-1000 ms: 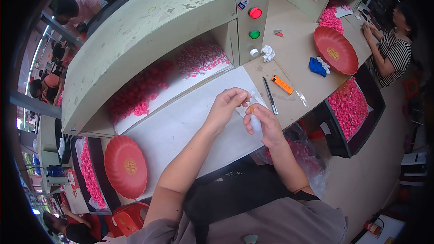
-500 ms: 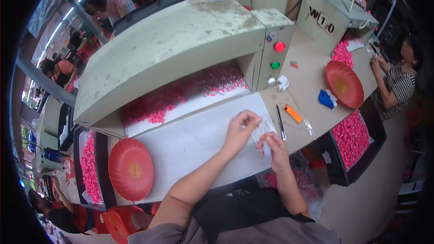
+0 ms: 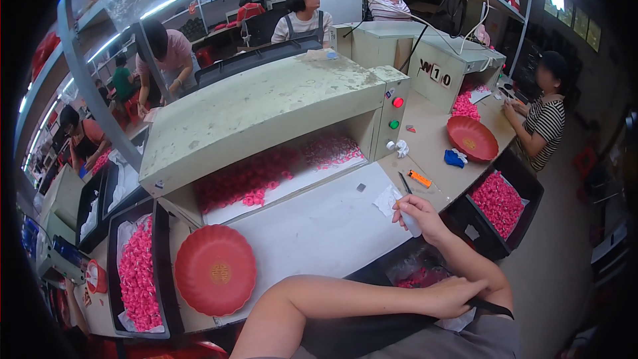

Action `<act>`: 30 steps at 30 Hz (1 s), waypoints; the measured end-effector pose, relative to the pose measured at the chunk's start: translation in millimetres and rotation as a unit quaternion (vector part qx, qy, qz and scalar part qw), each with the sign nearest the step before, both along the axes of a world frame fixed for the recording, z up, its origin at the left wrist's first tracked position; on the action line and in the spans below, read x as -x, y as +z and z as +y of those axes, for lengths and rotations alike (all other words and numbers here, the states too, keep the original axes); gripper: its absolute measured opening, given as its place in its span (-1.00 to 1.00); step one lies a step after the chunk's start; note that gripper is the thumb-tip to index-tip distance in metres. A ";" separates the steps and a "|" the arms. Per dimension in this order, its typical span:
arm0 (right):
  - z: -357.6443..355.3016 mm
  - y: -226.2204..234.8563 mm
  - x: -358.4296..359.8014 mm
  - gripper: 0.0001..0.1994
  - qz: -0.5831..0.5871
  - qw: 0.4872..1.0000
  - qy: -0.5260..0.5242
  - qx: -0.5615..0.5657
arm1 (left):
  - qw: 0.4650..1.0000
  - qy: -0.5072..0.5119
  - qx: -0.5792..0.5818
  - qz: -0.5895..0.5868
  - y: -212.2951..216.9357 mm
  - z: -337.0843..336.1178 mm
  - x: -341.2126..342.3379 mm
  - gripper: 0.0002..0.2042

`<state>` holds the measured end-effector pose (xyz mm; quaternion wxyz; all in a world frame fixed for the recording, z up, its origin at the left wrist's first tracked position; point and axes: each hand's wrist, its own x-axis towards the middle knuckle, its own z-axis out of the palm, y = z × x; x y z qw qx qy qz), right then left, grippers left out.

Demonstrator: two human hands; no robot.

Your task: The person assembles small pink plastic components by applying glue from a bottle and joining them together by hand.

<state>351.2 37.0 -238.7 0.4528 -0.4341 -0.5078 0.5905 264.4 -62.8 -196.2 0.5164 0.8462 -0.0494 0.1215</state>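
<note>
Right hand is raised at the near right edge of the worktop; fingers are curled shut around a small white wrapper, whose long axis runs roughly down and away from the knuckles toward the person; what lies inside it cannot be told. A second scrap of white paper lies flat on the worktop, just beside and left of that hand, touching or nearly so. Left hand is held low, off the worktop, down at the lap by a dark strap; palm down, fingers loosely flat, nothing seen gripped; whether it presses anything beneath cannot be told. The right hand is thus by far the nearer to wrapper and paper; the left is well apart, below the worktop edge.

Beyond the paper, a dark pen and an orange lighter-like stick lie side by side; a red plate sits at the near left; pink pieces are heaped in the mouth of the grey machine.

Surface: pale sheet over a tan bench. Room: crowded workshop; other people seated at neighbouring benches; bins of pink pieces on both sides.
</note>
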 end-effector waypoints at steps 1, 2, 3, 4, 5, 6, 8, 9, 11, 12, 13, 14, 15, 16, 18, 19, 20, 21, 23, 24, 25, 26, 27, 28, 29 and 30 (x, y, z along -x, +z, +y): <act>-5.7 2.0 4.9 -0.81 -0.015 1.000 0.004 -0.005 | 0.998 0.056 -0.005 -0.040 13.2 -4.8 5.8 -0.52; -10.6 0.3 9.9 -0.81 -0.019 1.000 0.002 -0.004 | 0.991 0.061 0.009 -0.116 25.0 -12.5 10.7 -0.52; -16.2 -1.2 18.2 -0.81 -0.022 1.000 0.002 -0.009 | 0.991 0.060 0.004 -0.119 37.9 -24.6 17.2 -0.52; -22.1 -3.3 28.2 -0.80 -0.024 1.000 0.010 -0.002 | 0.988 0.032 0.009 -0.150 51.3 -38.4 24.0 -0.53; -27.3 -1.2 46.7 -0.80 -0.029 0.999 0.031 0.003 | 0.983 0.015 0.009 -0.183 65.2 -55.1 36.0 -0.54; -34.0 -1.8 58.1 -0.80 -0.029 0.999 0.041 0.002 | 0.980 -0.001 -0.006 -0.197 71.0 -73.8 40.9 -0.56; -45.7 -8.2 74.7 -0.80 -0.025 0.998 0.052 -0.004 | 0.967 -0.046 -0.040 -0.248 87.5 -113.9 59.5 -0.68; -51.4 -10.8 81.6 -0.80 -0.015 0.998 0.065 -0.004 | 0.954 -0.071 -0.058 -0.287 94.5 -130.5 72.4 -0.77; -55.9 -16.1 95.5 -0.80 -0.024 0.997 0.071 -0.001 | 0.936 -0.172 -0.013 -0.307 78.8 -160.7 67.0 -0.63; -57.1 -18.9 102.8 -0.81 -0.009 0.997 0.074 0.014 | 0.934 -0.170 -0.017 -0.313 74.0 -167.2 66.4 -0.63; -58.3 -19.7 109.9 -0.81 0.007 0.997 0.078 0.029 | 0.925 -0.179 -0.035 -0.334 69.7 -173.8 65.4 -0.65; -58.9 -19.1 118.1 -0.81 0.003 0.996 0.084 0.028 | 0.915 -0.189 -0.052 -0.352 70.4 -177.1 69.9 -0.66; -57.7 -18.5 125.6 -0.81 0.000 0.996 0.086 0.026 | 0.905 -0.199 -0.069 -0.369 71.3 -180.5 74.1 -0.68; -55.8 -18.1 132.8 -0.81 0.000 0.994 0.107 0.026 | 0.896 -0.208 -0.086 -0.384 72.6 -183.6 78.3 -0.70; -52.1 -18.1 150.9 -0.81 -0.003 0.989 0.143 0.034 | 0.877 -0.227 -0.113 -0.407 73.2 -189.6 90.2 -0.72; -50.2 -18.0 158.3 -0.81 0.001 0.989 0.144 0.036 | 0.868 -0.236 -0.125 -0.417 73.9 -191.7 96.2 -0.73; -47.0 -17.8 165.2 -0.81 -0.012 0.984 0.172 0.044 | 0.859 -0.245 -0.139 -0.427 74.2 -192.4 102.0 -0.74; -43.5 -17.9 172.2 -0.81 -0.024 0.978 0.200 0.053 | 0.850 -0.255 -0.151 -0.436 74.6 -192.2 107.9 -0.74; -34.8 -18.3 187.7 -0.82 -0.021 0.978 0.207 0.035 | 0.831 -0.271 -0.170 -0.456 76.3 -188.4 119.6 -0.75; -30.6 -19.1 194.2 -0.82 -0.023 0.977 0.212 0.016 | 0.821 -0.278 -0.178 -0.466 77.7 -184.4 125.5 -0.74; -26.7 -20.5 199.6 -0.82 -0.017 0.977 0.211 0.023 | 0.824 -0.276 -0.170 -0.465 76.5 -173.2 129.8 -0.74; -23.0 -21.4 205.9 -0.83 -0.009 0.979 0.198 -0.040 | 0.836 -0.202 -0.130 -0.494 80.2 -149.8 135.6 -0.74; -16.4 -21.3 207.9 -0.84 -0.001 0.978 0.181 -0.104 | 0.841 -0.129 -0.091 -0.517 84.2 -123.7 141.5 -0.73; -10.0 -24.4 210.8 -0.84 0.006 0.978 0.186 -0.097 | 0.863 -0.092 -0.098 -0.487 87.9 -100.6 153.5 -0.73; -4.8 -29.8 210.3 -0.86 0.008 0.978 0.158 -0.135 | 0.883 -0.057 -0.102 -0.455 88.6 -80.3 165.9 -0.74; 1.3 -36.6 209.4 -0.89 0.010 0.977 0.125 -0.173 | 0.892 0.014 -0.094 -0.441 80.4 -61.2 174.6 -0.71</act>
